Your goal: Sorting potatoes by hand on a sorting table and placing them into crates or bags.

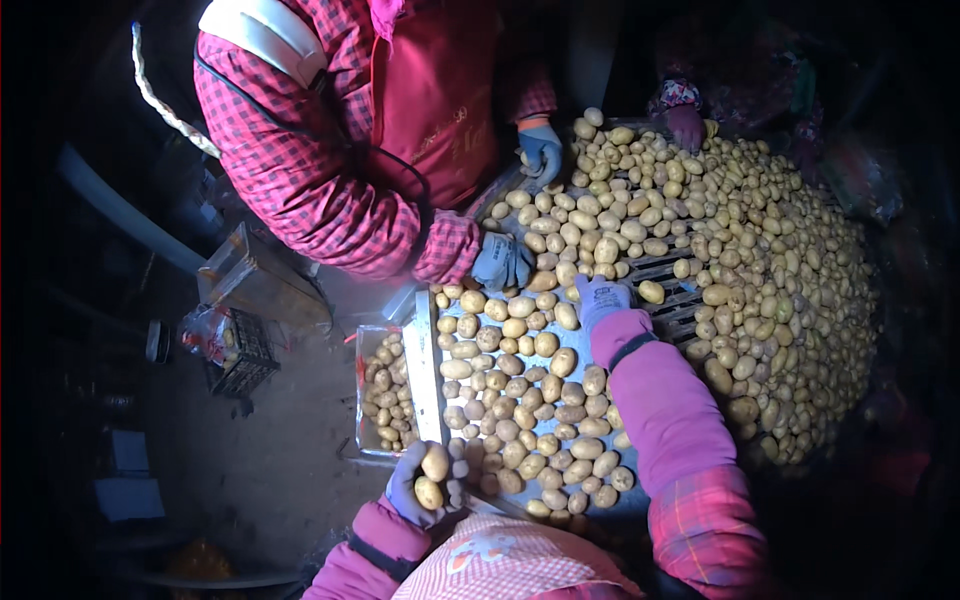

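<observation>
Potatoes (432, 478), two of them, cupped in gloved left hand (425, 485) at near edge of sorting table (424, 365), apparently picked out. Beside table's left rim, crate (385, 395) catching sorted ones. Farther up table, right hand (600, 298) reaching flat among loose potatoes, grip unclear. Beyond, co-worker's gloved hands (503, 262) raking big pile (760, 260) across table's far end.

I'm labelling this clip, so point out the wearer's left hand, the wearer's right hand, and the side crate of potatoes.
left hand (425, 487), head view, on the gloved palm holding two potatoes.
right hand (600, 297), head view, on the glove's back.
crate (360, 385), head view, on its left rim.
</observation>
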A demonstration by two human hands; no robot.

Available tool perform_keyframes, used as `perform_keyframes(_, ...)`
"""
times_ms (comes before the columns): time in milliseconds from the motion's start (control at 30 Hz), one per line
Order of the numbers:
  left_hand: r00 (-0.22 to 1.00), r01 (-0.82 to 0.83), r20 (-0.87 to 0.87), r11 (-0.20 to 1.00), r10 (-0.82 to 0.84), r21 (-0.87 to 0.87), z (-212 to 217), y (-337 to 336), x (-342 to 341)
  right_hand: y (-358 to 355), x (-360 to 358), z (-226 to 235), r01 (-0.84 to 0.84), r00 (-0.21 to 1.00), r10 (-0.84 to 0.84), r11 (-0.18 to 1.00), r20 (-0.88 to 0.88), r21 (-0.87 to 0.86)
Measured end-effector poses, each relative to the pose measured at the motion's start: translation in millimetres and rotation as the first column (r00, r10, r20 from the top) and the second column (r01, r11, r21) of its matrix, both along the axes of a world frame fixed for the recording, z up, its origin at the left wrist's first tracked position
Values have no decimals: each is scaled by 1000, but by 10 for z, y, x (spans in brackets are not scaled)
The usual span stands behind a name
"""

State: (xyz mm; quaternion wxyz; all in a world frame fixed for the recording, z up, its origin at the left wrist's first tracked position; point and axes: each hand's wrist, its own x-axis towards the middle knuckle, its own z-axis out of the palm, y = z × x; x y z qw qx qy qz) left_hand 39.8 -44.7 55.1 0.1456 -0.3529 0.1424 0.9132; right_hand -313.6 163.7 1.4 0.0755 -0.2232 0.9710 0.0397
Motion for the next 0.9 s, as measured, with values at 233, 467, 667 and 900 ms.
perform_keyframes(233,994,-109,-11,983,112,150,99,33,-196,259,481,451,-8,997,-25,892,-68,-451)
perform_keyframes(467,986,41,-166,997,-29,65,120,72,-494,173,1340,94,224,649,648,339,399,-914)
perform_keyframes(667,994,51,-110,964,-23,261,-29,-68,-236,385,-444,-364,-130,968,9,872,-250,-473)
perform_keyframes(900,992,-80,-77,969,100,234,-378,9,82,341,-832,-701,-227,938,147,946,-315,-233)
